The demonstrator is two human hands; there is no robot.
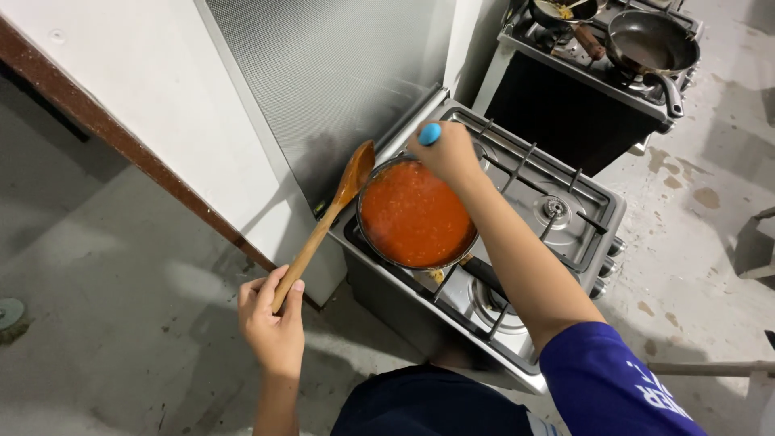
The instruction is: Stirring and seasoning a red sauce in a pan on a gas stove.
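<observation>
We grip the wooden spoon (323, 230) in our left hand (273, 319), its bowl held left of the red sauce pan (416, 214) on the near stove (565, 218) (keeping drips off), while our right hand (446, 152) pinches a small blue object (429, 133) over the pan's far rim.

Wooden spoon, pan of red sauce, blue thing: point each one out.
wooden spoon (323, 230), head view, middle of its handle
pan (415, 215), head view, the sauce's surface
blue thing (429, 133), head view, its rounded end above the right hand's fingers

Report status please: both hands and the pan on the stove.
Left hand grips wooden spoon, held beside the pan. Right hand holds small blue item over pan of red sauce. Nothing blocks the pan.
</observation>
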